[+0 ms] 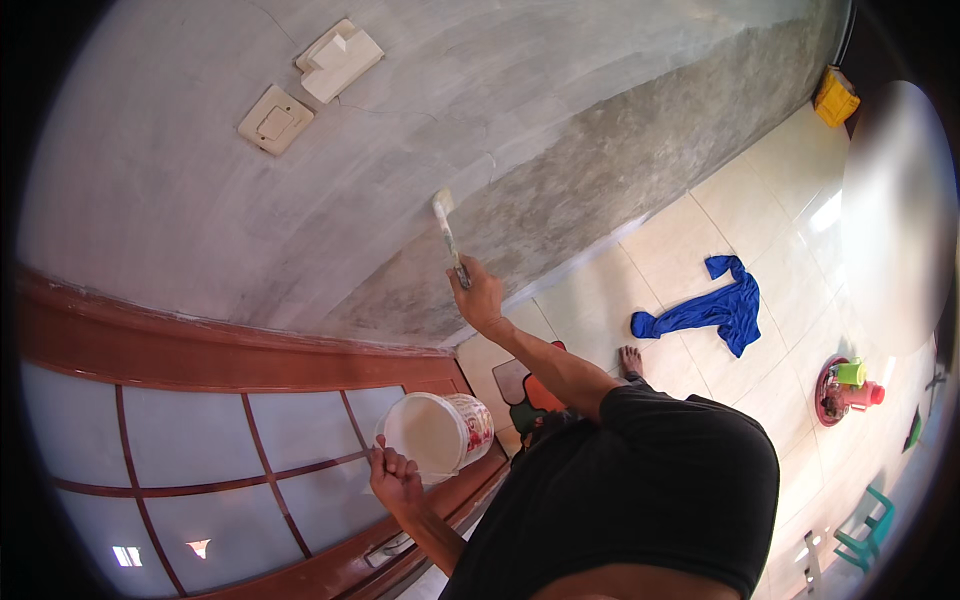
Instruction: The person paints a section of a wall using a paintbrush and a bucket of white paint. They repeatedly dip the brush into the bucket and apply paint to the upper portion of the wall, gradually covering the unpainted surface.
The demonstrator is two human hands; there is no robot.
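Observation:
In my right hand is the handle of a paintbrush, its pale, paint-coated head against the grey wall. My left hand is closed at the rim side of a white plastic bucket, seemingly on its thin handle. The bucket hangs tilted in view, with whitish paint inside. Lighter coating covers the upper wall, while a darker, bare-looking grey band runs along its lower part. A wall switch and a white socket fitting are on the wall.
A wooden door with glass panes stands to the left. On the tiled floor lie a blue cloth garment and a multicoloured mat. Farther off are a red tray with a green cup and a pink jug, a teal plastic chair and a yellow package.

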